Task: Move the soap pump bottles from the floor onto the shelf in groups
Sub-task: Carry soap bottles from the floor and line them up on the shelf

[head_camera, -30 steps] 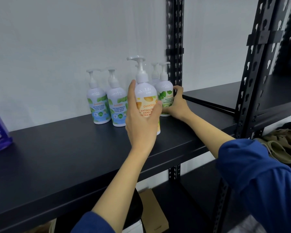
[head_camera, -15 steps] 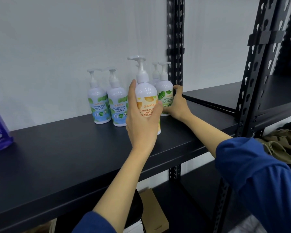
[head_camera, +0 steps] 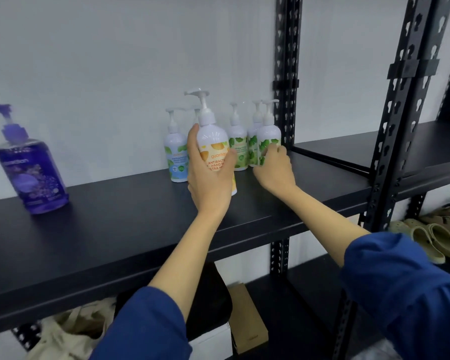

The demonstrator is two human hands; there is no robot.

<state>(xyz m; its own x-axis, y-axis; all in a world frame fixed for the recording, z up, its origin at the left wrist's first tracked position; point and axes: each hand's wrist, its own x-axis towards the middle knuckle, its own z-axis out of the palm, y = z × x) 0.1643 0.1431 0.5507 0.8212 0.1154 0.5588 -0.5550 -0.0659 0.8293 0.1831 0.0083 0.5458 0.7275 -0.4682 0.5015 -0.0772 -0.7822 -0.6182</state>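
Mid-frame on the black shelf (head_camera: 115, 229): our left hand (head_camera: 209, 175) grips the orange-label bottle (head_camera: 215, 149), base on the shelf. Right hand (head_camera: 274, 168) curls around a green-label bottle (head_camera: 266, 144) just right of it. Blue-label bottle (head_camera: 176, 157) behind; purple bottle (head_camera: 29, 172) far left.

Single head-worn wide-angle view, looking forward and slightly down along both outstretched forearms. Close to the black shelf (head_camera: 115, 229), which crosses mid-frame; white wall directly behind, rack upright (head_camera: 400, 126) at right. No second view.
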